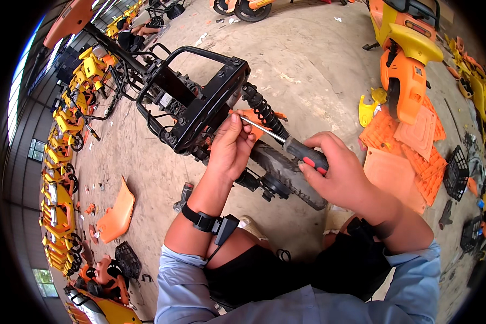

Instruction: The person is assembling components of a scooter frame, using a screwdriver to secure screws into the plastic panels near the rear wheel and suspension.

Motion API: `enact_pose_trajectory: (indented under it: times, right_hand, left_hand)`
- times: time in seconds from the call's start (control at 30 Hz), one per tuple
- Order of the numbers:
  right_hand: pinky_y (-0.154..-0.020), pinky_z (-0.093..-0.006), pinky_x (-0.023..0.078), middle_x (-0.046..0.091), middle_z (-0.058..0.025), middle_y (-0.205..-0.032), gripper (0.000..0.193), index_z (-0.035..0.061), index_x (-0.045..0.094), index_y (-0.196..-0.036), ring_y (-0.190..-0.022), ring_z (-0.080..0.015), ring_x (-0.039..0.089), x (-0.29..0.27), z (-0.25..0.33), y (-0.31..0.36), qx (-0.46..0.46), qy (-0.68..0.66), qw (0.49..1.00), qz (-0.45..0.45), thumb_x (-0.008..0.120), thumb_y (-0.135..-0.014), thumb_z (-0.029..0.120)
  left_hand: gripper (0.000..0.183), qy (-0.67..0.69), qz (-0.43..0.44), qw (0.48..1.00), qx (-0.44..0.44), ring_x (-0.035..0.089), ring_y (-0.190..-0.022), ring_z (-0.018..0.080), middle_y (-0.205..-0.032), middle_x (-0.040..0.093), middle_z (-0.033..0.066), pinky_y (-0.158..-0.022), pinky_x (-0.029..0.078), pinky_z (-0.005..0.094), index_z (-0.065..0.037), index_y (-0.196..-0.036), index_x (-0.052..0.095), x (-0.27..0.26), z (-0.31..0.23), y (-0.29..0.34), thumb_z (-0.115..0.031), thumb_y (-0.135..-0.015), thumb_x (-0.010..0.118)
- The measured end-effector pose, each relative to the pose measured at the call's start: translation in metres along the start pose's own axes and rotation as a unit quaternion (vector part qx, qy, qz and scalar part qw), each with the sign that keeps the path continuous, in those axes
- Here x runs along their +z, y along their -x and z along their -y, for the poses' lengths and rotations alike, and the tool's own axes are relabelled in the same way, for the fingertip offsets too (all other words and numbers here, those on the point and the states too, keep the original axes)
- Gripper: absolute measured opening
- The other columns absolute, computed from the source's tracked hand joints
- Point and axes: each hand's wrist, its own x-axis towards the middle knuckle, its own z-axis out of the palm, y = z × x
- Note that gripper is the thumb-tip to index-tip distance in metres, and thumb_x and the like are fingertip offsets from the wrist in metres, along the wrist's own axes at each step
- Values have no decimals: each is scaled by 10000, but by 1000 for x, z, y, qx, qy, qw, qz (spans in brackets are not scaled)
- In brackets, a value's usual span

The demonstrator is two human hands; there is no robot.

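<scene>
My right hand (332,164) is wrapped round the dark grip of a screwdriver (302,153) with red patches. Its metal shaft points up and left toward my left hand (233,143). The thumb and fingers of that hand are pinched together near the tip, just under the black rear frame (210,100) of a stripped scooter; whatever they pinch is hidden. Beside the shaft runs a black coil-spring shock absorber (264,112). Below both hands the black rear wheel (289,173) slants toward my knees.
An orange body panel (116,213) lies on the concrete at left, with a black basket (128,259) nearer me. Orange panels (389,170) are piled at right below an orange and yellow scooter (407,70). Yellow scooters (56,200) line the left wall. Another person (129,38) sits far left.
</scene>
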Motion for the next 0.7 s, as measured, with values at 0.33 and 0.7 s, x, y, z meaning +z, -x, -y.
enact_pose_trajectory:
  times: [0.33,0.7]
  right_hand:
    - [-624,-390,518,591,-114,-1023,272,51,573,-1080,-700,-303,650,13,7,-10,-45,52,997,-47,671,-842,138]
    - [-652,-410,530,593,-117,-1040,280,47,570,-1081,-758,-337,650,24,8,-13,-66,88,992,-59,656,-832,141]
  left_hand:
    - [252,29,-64,997,15,560,-1018,96,-1078,625,-20,-786,433,276,-132,-1195,592,12,1,-2,-308,-1019,552]
    - [207,49,-98,994,-5,594,-1002,95,-1071,648,-52,-768,455,270,-165,-1173,605,19,-6,1,-291,-1016,558]
